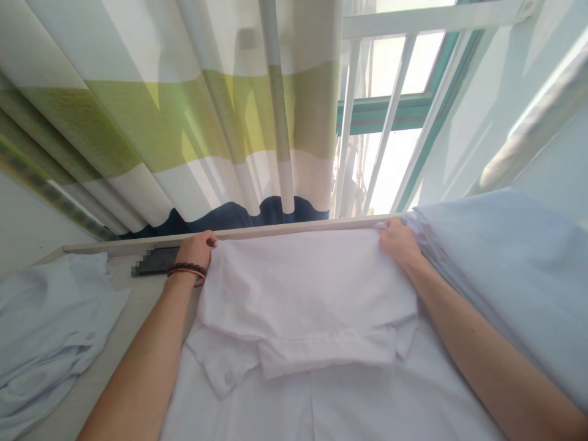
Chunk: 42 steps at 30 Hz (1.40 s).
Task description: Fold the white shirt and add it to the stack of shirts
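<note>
A white coat (312,282) lies spread before me, its upper part folded over. Across its middle runs a stitched fabric band (328,355). A corner with a button (228,378) sticks out left of the band, and a seam runs down below it. My left hand (196,252), with a beaded bracelet at the wrist, pinches the far left corner of the coat. The far right corner is pinched by my right hand (399,241). Between the two hands the far edge is stretched nearly straight, close to the ledge.
A dark flat object (158,261), partly blurred out, lies beside my left wrist. Another white garment (50,324) is crumpled at the left. Folded pale cloth (509,263) is piled at the right. Beyond the wooden ledge (294,226) hang a striped curtain (206,122) and white railings (390,116).
</note>
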{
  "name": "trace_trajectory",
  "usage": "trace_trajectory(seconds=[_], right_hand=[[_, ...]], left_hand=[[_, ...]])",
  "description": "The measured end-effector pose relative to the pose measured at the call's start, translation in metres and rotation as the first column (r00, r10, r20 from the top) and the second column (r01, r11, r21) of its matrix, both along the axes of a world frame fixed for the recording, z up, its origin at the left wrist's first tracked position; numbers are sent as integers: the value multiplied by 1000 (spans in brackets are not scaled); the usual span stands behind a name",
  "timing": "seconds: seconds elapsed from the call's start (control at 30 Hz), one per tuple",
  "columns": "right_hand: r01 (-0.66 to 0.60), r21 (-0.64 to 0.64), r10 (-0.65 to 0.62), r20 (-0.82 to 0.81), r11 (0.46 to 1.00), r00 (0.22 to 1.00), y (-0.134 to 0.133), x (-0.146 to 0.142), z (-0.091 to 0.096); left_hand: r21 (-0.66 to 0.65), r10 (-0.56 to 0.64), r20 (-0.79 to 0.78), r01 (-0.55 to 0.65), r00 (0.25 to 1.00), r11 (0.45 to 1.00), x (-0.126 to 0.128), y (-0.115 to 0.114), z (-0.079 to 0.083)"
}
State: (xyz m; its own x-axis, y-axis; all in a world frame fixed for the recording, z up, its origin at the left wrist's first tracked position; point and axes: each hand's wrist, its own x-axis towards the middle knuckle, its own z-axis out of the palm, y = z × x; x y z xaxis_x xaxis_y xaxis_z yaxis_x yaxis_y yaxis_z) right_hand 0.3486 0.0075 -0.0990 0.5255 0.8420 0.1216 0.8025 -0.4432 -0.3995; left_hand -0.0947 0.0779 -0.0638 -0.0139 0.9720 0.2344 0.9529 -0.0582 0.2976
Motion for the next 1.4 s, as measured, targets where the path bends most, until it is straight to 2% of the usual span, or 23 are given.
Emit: trace_trajectory(seconds=[0.17, 0.3, 0.37, 0.43, 0.47, 0.53, 0.63, 0.73, 0.8, 0.93, 1.07, 1.27, 1.4], right_hand=[[14, 47, -14, 5, 999, 1000, -1, -4, -8], [10, 55, -11, 11, 998, 1000, -2, -6, -9], [-10, 31, 9, 20, 999, 1000, -4, -8, -1], [-42, -3, 42, 86, 999, 995, -9, -16, 13], [-62, -9, 62, 143, 998, 988, -12, -23, 21], [-119, 27, 107, 274, 993, 956, -21, -39, 32], [-270, 68, 232, 339, 960, 912, -31, -64, 27], [-310, -41, 308, 289, 950, 906, -35, -73, 3], [-300, -62, 305, 259, 952, 916, -33, -65, -13], [-242, -39, 245, 238, 969, 940, -25, -40, -25], [-185, -24, 186, 189, 982, 964, -19, -31, -25], [-160, -32, 164, 167, 987, 972, -17, -35, -23], [-190, -94, 208, 256, 977, 944, -20, -36, -15]], left_hand=[[-68, -110, -36, 107, 993, 992, -6, -7, 9], [-129, -268, -81, 257, 960, 958, -10, -18, 35], [-104, -304, -112, 293, 946, 950, 0, -27, 49], [-83, -327, -131, 318, 936, 944, 22, -39, 56], [-106, -343, -142, 331, 928, 938, 37, -44, 55], [-131, -396, -154, 378, 905, 916, 66, -55, 43], [-143, -406, -198, 384, 892, 912, 93, -63, 7], [-122, -323, -300, 300, 897, 946, 87, -61, -27], [-127, -253, -366, 222, 896, 967, 73, -56, -40], [-189, -113, -384, 42, 917, 981, 56, -46, -45], [-156, -30, -379, -32, 925, 987, 58, -40, -46], [-152, -18, -384, -44, 923, 987, 60, -38, -46], [-79, -40, -418, 8, 907, 997, 62, -51, -39]])
